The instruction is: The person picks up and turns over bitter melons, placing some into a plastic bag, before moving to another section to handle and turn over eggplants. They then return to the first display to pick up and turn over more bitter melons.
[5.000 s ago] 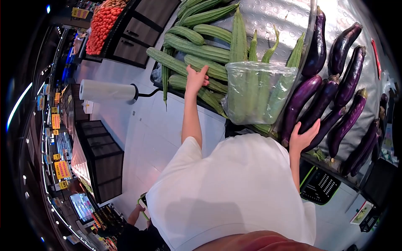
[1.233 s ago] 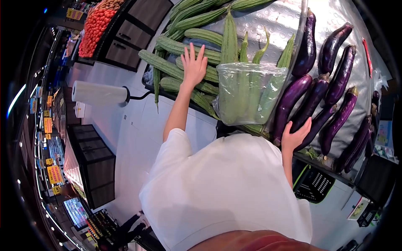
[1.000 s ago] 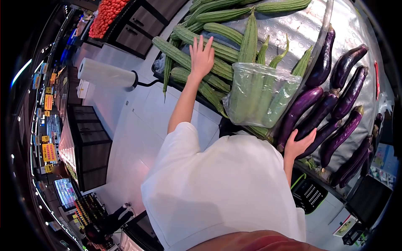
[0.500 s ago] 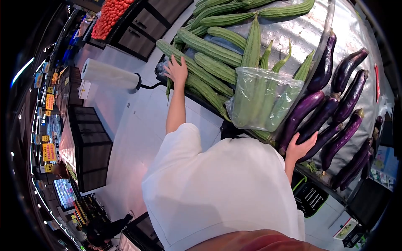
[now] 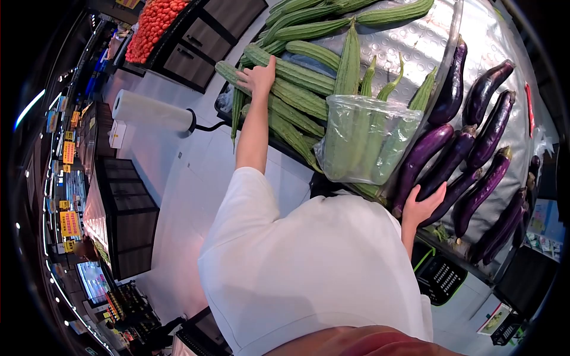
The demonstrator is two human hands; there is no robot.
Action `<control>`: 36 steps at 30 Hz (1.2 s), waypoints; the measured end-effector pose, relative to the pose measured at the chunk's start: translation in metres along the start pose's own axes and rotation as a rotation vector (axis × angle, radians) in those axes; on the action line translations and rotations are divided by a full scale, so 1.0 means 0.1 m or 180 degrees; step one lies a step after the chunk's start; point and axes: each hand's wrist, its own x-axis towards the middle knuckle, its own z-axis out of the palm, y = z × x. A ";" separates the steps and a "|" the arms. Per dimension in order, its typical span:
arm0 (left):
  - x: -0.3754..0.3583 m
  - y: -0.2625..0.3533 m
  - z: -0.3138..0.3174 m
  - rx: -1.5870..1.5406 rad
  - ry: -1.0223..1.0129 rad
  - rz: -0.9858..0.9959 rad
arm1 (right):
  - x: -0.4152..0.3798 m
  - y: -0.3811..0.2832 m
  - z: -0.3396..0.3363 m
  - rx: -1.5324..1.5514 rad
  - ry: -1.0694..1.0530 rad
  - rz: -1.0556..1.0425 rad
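My left hand [image 5: 259, 78] is spread over the green ridge gourds [image 5: 306, 77], fingers apart, across the upper part of a gourd in the middle of the pile. My left forearm covers part of a longer gourd [image 5: 228, 73] beneath it. At the right, my right hand [image 5: 423, 205] lies with thumb and fingers apart at the lower end of a dark purple eggplant [image 5: 445, 157]. Between the hands stands a clear plastic bin [image 5: 356, 169] draped in thin film, with several gourds upright in or behind it.
A roll of plastic bags [image 5: 151, 111] juts out on a bracket left of the display. More eggplants [image 5: 484, 193] lie on the silver mat [image 5: 409, 47]. A black basket [image 5: 440, 276] sits below the display at right. Red tomatoes [image 5: 155, 26] fill a far stand.
My left hand has moved up and right, from the long outer gourd onto the gourds further in. My right hand stays by the eggplants. The view has shifted slightly.
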 end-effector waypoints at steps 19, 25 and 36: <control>0.27 -0.11 0.16 -0.1110 0.0482 0.0049 | 0.02 -0.01 -0.03 0.0032 0.0029 0.0000; 0.20 0.06 -0.04 -0.2409 0.0391 0.0041 | 0.02 0.00 -0.02 0.0099 0.0034 -0.0007; -0.03 -0.08 0.04 -0.2591 -0.0193 0.0032 | 0.02 -0.03 -0.01 0.0005 0.0045 -0.0015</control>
